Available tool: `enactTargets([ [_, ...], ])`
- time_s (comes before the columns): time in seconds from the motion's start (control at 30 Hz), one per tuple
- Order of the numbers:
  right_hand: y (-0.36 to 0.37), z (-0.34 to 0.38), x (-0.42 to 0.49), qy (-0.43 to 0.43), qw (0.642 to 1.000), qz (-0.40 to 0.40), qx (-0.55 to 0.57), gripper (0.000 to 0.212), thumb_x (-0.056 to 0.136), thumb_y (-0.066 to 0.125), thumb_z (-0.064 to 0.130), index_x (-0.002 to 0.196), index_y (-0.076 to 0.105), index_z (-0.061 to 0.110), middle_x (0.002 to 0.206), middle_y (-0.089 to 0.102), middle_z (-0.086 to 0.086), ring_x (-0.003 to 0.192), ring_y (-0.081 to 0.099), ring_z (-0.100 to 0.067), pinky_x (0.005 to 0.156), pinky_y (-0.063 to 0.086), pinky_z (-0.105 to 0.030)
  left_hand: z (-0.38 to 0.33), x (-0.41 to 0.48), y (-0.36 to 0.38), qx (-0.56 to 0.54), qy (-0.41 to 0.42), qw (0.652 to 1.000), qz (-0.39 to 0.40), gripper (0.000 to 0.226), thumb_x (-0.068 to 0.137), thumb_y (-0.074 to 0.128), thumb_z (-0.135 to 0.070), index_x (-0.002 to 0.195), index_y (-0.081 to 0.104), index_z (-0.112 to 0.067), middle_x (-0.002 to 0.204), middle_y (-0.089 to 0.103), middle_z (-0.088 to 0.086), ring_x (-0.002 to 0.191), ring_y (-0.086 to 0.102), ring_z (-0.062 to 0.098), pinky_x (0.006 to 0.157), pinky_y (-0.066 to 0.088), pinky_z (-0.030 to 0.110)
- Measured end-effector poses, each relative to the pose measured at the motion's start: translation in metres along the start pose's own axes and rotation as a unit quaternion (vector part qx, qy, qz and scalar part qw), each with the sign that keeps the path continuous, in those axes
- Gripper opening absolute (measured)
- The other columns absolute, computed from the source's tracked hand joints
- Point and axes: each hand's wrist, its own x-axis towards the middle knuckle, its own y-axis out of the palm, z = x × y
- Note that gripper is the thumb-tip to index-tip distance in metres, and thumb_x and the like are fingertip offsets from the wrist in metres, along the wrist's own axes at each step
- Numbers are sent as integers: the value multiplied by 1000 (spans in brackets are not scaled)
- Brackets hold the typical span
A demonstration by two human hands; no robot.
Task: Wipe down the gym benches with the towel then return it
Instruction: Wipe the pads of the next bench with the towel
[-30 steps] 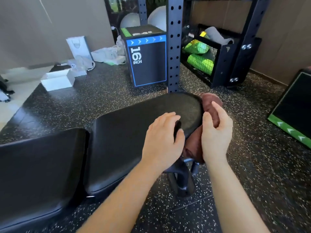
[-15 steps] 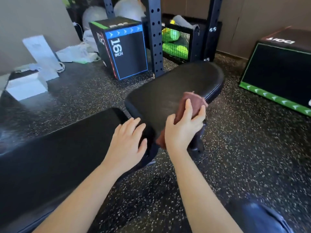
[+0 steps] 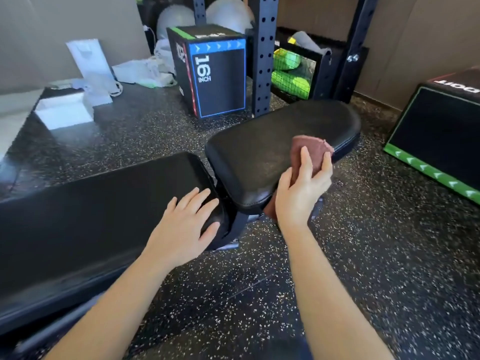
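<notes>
A black padded gym bench fills the left and middle: a long back pad and a shorter seat pad beyond a gap. My right hand grips a reddish-brown towel and presses it on the seat pad's near right edge; part of the towel hangs below the pad. My left hand lies flat, fingers spread, on the near corner of the back pad beside the gap. The bench frame shows dark under the gap.
A black plyo box marked 16 INCH stands behind the bench beside a black rack upright. A crate of green rollers sits at the back. Another black-and-green box is at right. White bags and boxes lie at left on the speckled floor.
The towel hand has slid from the seat pad's far end along its near right edge. My left hand shifted from the seat pad to the back pad's corner. The view swung right.
</notes>
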Motion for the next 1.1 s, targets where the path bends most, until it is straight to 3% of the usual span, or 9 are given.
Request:
enactTargets([
  [0.17, 7, -8, -17, -138, 990, 21, 23, 41, 75, 59, -6, 114, 63, 3, 126, 46, -35, 109, 48, -50, 95, 38, -54, -10, -2, -8, -1, -14, 1000, -14, 58, 88, 28, -47, 132, 51, -17, 145, 40, 3, 136, 31, 24, 106, 27, 49],
  [0.33, -9, -40, 28, -318, 942, 109, -3, 35, 72, 63, 0, 107, 68, 4, 117, 54, -32, 99, 54, -49, 86, 44, -53, -14, -1, -11, -2, -33, 999, -19, 59, 84, 29, -47, 127, 57, -18, 141, 45, 1, 134, 36, 23, 104, 32, 48],
  [0.5, -5, -43, 57, -247, 966, 75, -3, 32, 74, 64, 1, 106, 68, 3, 119, 53, -31, 98, 53, -48, 87, 42, -49, -16, 2, -12, 9, -37, 999, -16, 55, 81, 36, -44, 121, 61, -16, 137, 50, 3, 129, 42, 25, 99, 38, 49],
  [0.7, 6, -12, -19, -312, 943, 109, 36, 25, 78, 64, 19, 101, 72, 12, 114, 60, -25, 90, 57, -43, 79, 45, -45, -16, 0, -12, 7, -43, 999, -13, 56, 82, 34, -45, 123, 59, -17, 139, 47, 2, 131, 39, 24, 103, 36, 48],
  [0.83, -3, -25, 7, -375, 915, 147, 25, 22, 82, 65, 26, 99, 72, 14, 111, 62, -22, 86, 60, -39, 76, 47, -43, -16, -1, -12, 1, -47, 999, -12, 58, 83, 31, -47, 128, 56, -20, 143, 41, -2, 135, 33, 20, 106, 28, 45],
  [0.97, -5, -45, 52, -304, 948, 96, 18, 20, 83, 66, 21, 98, 72, 10, 112, 59, -26, 93, 58, -43, 83, 44, -44, -17, 0, -12, 8, -50, 999, -16, 57, 82, 33, -46, 126, 57, -19, 142, 43, 0, 134, 35, 21, 105, 31, 46],
  [1.1, 6, -34, 22, -269, 961, 57, 20, 17, 82, 66, 18, 96, 73, 10, 114, 60, -24, 91, 57, -44, 82, 42, -44, -16, 1, -10, 15, -47, 999, -20, 56, 82, 34, -45, 126, 56, -17, 141, 44, 2, 133, 36, 23, 105, 34, 47],
])
